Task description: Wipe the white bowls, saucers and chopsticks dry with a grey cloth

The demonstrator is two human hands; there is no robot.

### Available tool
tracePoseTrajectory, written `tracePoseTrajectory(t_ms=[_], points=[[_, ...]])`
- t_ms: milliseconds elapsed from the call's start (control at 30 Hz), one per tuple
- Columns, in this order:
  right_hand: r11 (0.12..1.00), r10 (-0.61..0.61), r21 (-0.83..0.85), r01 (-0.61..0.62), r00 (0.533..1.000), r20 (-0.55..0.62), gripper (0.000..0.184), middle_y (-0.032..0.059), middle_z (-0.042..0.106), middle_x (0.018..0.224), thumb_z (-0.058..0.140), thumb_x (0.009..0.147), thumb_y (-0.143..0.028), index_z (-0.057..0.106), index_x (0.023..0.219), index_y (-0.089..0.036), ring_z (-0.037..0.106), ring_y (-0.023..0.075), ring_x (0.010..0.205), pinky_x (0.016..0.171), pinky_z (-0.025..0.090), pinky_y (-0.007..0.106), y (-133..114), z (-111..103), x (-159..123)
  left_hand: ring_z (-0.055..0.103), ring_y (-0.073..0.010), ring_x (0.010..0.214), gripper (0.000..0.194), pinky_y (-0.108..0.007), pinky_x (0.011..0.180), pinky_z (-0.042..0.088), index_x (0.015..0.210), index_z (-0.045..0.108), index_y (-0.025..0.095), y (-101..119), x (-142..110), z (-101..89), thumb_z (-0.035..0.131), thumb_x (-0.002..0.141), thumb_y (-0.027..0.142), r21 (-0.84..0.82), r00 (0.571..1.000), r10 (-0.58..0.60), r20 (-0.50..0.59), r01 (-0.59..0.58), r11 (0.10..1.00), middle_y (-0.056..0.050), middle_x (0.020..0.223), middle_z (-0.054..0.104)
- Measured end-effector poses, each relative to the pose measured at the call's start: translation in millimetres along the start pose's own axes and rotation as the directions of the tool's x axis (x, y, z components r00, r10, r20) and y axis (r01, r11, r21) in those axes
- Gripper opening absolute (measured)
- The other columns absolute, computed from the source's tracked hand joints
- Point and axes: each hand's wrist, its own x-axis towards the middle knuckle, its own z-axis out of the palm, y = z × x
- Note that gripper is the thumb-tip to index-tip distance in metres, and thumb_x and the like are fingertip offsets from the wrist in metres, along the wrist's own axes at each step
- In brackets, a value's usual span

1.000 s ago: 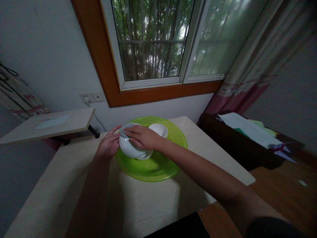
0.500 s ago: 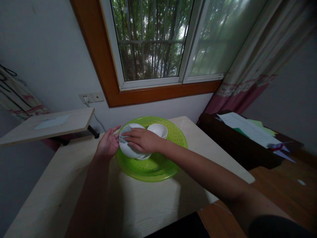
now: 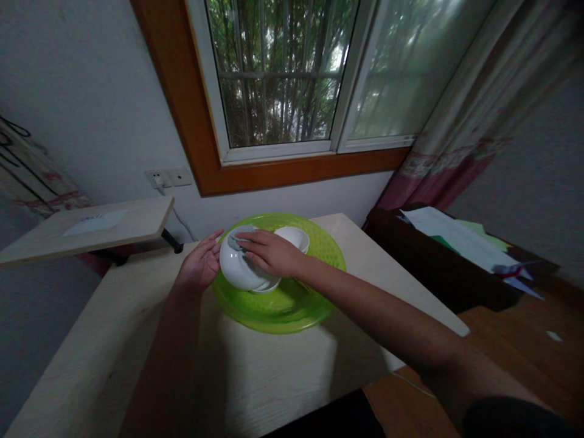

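Observation:
A white bowl is tilted above the green tray, its outer side facing me. My left hand supports its left edge, with some fingers hidden behind it. A grey cloth is pressed on the bowl's outside under the fingers of my right hand. To the right, partly covered by that hand, another white bowl sits in the green tray. One more white bowl shows only its rim below the held one.
The tray rests on a pale wooden table. A raised wooden shelf stands at the left. Behind are a wall socket with a cable and a window. Papers lie on dark furniture at the right.
My right hand and the cloth have moved slightly up and right across the bowl, baring more of its lower surface. The left hand has barely moved.

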Motion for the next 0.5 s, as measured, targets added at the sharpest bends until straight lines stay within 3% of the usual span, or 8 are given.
tracePoseTrajectory(t_ms=[167, 333, 500], points=[[0.993, -0.119, 0.023, 0.118, 0.990, 0.081, 0.040, 0.0097, 0.057, 0.148, 0.044, 0.105, -0.028, 0.057, 0.141, -0.018, 0.054, 0.0224, 0.133, 0.116, 0.041, 0.046, -13, -11, -12, 0.071, -0.0192, 0.093, 0.057, -0.028, 0.084, 0.057, 0.138, 0.056, 0.009, -4, 0, -1.9, 0.065, 0.082, 0.006, 0.067, 0.999, 0.025, 0.023, -0.027, 0.997, -0.016, 0.114, 0.073], [0.973, -0.232, 0.034, 0.230, 0.959, 0.163, 0.042, 0.0089, 0.056, 0.149, 0.045, 0.103, -0.025, 0.055, 0.143, -0.017, 0.053, 0.0219, 0.133, 0.116, 0.041, 0.043, -14, -14, -23, 0.071, -0.0178, 0.091, 0.050, -0.025, 0.079, 0.058, 0.130, 0.064, 0.009, -3, 0, -5.2, 0.072, 0.081, 0.010, 0.127, 0.999, 0.009, 0.048, -0.015, 0.992, -0.016, 0.119, 0.072], [0.982, -0.184, -0.009, 0.188, 0.966, 0.181, 0.046, 0.0076, 0.049, 0.156, 0.045, 0.103, -0.024, 0.049, 0.149, -0.020, 0.049, 0.0223, 0.138, 0.118, 0.039, 0.045, -12, -10, -22, 0.071, -0.0169, 0.089, 0.045, -0.023, 0.079, 0.058, 0.122, 0.070, 0.009, -3, 2, -9.7, 0.076, 0.078, 0.011, 0.171, 1.000, 0.031, -0.004, -0.030, 0.985, -0.016, 0.117, 0.074]])
